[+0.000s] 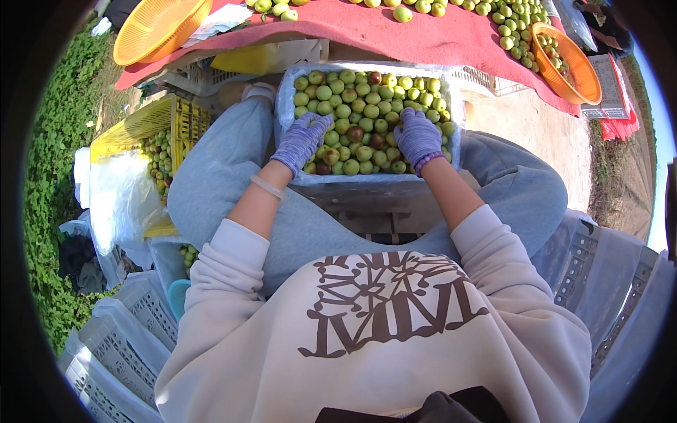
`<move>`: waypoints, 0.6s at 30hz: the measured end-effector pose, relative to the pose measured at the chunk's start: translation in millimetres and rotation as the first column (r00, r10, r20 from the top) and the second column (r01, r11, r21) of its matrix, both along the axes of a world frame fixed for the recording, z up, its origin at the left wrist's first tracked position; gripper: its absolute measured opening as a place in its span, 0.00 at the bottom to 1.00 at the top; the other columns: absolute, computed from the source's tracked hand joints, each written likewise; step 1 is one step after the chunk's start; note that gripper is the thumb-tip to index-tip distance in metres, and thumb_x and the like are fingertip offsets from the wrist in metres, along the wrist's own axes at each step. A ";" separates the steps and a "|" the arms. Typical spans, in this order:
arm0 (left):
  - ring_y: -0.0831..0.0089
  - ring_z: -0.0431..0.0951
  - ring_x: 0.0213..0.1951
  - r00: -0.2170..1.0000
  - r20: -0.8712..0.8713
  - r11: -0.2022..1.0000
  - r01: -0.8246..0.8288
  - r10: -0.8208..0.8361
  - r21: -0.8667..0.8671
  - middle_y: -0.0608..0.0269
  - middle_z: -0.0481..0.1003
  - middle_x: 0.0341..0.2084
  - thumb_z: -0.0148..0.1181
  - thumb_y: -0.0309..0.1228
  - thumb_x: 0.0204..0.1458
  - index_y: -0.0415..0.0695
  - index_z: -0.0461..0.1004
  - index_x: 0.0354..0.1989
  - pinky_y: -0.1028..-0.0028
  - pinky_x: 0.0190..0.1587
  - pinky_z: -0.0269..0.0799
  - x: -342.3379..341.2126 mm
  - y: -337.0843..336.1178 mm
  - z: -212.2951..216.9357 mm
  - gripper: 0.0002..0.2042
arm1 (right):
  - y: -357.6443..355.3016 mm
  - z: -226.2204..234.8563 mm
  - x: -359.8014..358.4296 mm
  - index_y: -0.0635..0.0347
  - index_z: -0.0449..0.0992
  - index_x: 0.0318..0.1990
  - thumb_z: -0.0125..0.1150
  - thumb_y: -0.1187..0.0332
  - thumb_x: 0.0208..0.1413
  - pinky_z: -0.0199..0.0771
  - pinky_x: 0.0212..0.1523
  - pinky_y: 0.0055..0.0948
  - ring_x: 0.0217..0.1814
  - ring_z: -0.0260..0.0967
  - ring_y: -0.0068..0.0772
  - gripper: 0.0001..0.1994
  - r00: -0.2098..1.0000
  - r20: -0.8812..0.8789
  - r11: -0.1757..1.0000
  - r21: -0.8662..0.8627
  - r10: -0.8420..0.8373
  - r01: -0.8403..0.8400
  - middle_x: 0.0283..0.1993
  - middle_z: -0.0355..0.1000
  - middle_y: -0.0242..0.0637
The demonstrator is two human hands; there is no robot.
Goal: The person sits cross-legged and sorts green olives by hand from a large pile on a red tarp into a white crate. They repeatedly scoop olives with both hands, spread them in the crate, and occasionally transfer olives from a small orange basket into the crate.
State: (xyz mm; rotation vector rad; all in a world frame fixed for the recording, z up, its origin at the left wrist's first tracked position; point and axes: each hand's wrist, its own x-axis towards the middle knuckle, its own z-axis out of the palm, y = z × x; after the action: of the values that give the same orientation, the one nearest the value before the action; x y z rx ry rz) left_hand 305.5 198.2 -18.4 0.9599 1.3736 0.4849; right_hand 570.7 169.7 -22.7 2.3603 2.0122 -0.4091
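A crate with a pale blue plastic liner (363, 180) stands between my knees, filled with small round green jujubes (360, 106). A few of them are reddish brown. My left hand (303, 142), in a purple knitted glove, lies on the fruit at the crate's left side, its fingers reaching inward. At the right side my right hand (419, 137), gloved alike, rests on the jujubes with its fingers pointing away from me and the thumb apart. Neither hand visibly grips a fruit. The undersides of both are hidden.
Ahead, a red cloth (338, 22) bears more jujubes. An orange basket (156, 32) sits at its left end, another orange basket (580, 74) with fruit at its right. A yellow crate (180, 130) of jujubes stands left. Grey crates (144, 307) flank me; green plants (53, 176) grow far left.
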 end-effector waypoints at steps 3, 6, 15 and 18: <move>0.78 0.68 0.25 1.000 0.010 1.000 -0.005 0.005 0.010 0.66 0.70 0.25 0.60 0.44 0.58 0.44 0.74 0.42 0.76 0.28 0.64 -1.5 0.2 0.5 0.16 | 5.3 -5.6 1.4 0.56 0.73 0.44 0.63 0.59 0.52 0.75 0.49 0.46 0.49 0.73 0.53 0.16 0.999 -0.026 0.999 -0.033 -0.025 0.024 0.47 0.72 0.48; 0.84 0.63 0.20 0.999 0.043 1.000 -0.029 0.029 -0.003 0.73 0.66 0.22 0.61 0.44 0.58 0.52 0.73 0.40 0.80 0.17 0.53 -4.0 2.4 -1.3 0.11 | 3.4 -6.2 10.4 0.57 0.73 0.46 0.65 0.59 0.50 0.75 0.51 0.43 0.47 0.74 0.53 0.18 0.988 -0.156 0.999 0.039 0.007 -0.001 0.46 0.73 0.50; 0.84 0.62 0.18 0.999 0.025 0.999 -0.034 0.034 0.003 0.73 0.65 0.21 0.62 0.44 0.57 0.52 0.71 0.38 0.80 0.15 0.52 -1.6 4.1 -6.0 0.11 | 3.4 2.8 31.3 0.59 0.74 0.50 0.67 0.68 0.50 0.75 0.51 0.41 0.50 0.73 0.51 0.19 0.839 -0.535 0.993 -0.002 0.099 -0.119 0.48 0.72 0.49; 0.84 0.62 0.18 0.999 0.026 0.999 -0.033 0.033 0.000 0.73 0.65 0.21 0.61 0.43 0.58 0.52 0.71 0.37 0.80 0.15 0.52 -1.6 3.5 -4.3 0.10 | 3.9 -5.4 32.3 0.58 0.73 0.51 0.64 0.72 0.53 0.75 0.49 0.39 0.45 0.74 0.49 0.17 0.873 -0.424 0.960 0.235 0.241 -0.151 0.42 0.74 0.47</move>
State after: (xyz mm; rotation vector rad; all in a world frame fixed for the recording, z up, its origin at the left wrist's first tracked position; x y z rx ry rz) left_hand 303.8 201.7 -22.7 0.9296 1.3677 0.5207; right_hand 603.0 173.6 -28.2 2.2879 2.5744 -0.8561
